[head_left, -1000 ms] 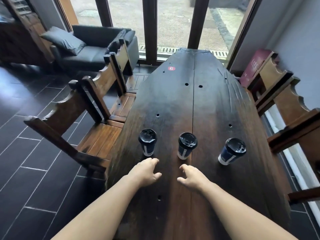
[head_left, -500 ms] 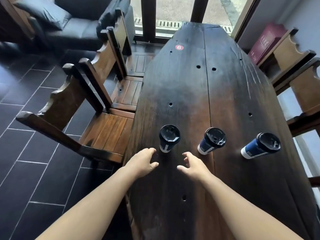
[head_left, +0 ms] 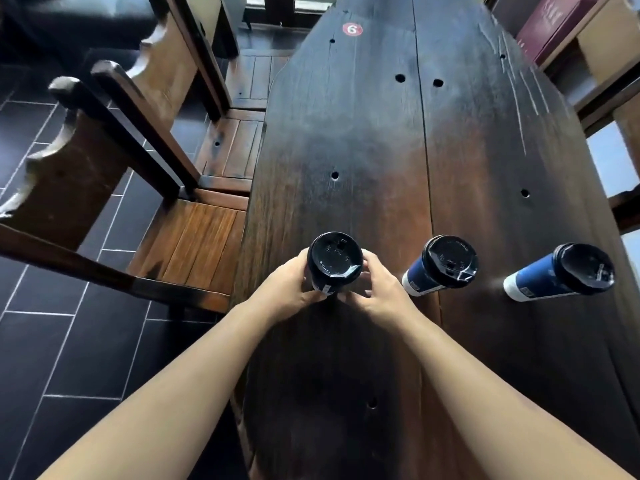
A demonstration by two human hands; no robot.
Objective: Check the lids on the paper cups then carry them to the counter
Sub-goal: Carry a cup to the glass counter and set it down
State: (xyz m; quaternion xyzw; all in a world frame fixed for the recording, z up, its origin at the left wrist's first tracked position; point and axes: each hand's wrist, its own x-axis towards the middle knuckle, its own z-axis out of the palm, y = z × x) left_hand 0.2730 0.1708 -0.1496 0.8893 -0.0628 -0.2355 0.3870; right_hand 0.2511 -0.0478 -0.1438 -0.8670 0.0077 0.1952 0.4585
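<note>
Black-lidded left cup (head_left: 334,262) is now gripped from both sides; 0.5 s ago both hands were held just short of it. "6" is read on a red sticker (head_left: 352,29) at the surface's (head_left: 346,140) far end; cup labels are too blurred. Left hand (head_left: 290,289) and right hand (head_left: 378,289) are curled round the cup body, grip closed. Cup is located near the surface's left edge; middle cup (head_left: 445,264) and right cup (head_left: 557,274) are untouched.

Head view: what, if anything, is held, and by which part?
The left hand and right hand grip the leftmost cup by its opposite sides.
</note>
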